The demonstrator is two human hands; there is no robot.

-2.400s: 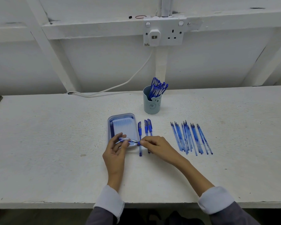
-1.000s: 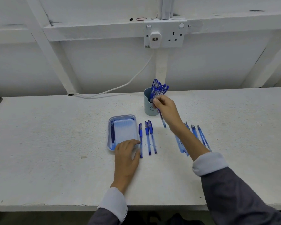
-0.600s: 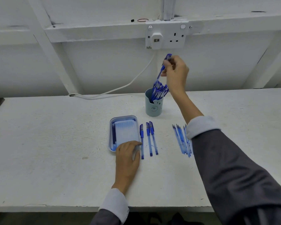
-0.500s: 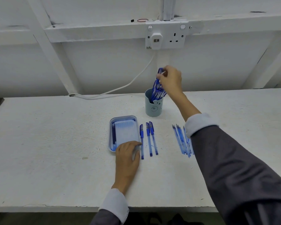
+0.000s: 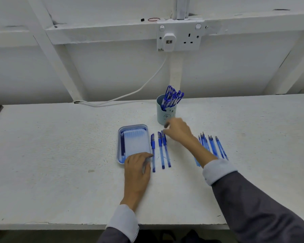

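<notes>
Currently, the reference landmark is the pale blue plastic pen cup (image 5: 166,114), upright at the far middle of the white painted table (image 5: 60,155). It holds a bundle of capped blue pens (image 5: 173,96), caps up, which keeps them together and clear of the work area. My right hand (image 5: 178,131) hovers just in front of the cup, over the cap ends of the three blue translucent ballpoint pens (image 5: 161,149). These lie parallel, side by side, in front of the cup and slightly to its left. Motion blur prevents me from telling whether the fingers pinch anything or are free. I judge this hand is reaching for one of the three. My left hand (image 5: 137,171) lies palm down with fingers relaxed, gripping nothing that I can make out. It rests on the near right corner of the blue rectangular plastic tray (image 5: 118,146), in front-left of the cup, probably to steady it. In front-right of the cup lies a row of uncapped blue pen bodies (image 5: 212,146), tips pointing away from me and partly hidden by my right forearm, evidently sorted apart as stock awaiting work.
</notes>
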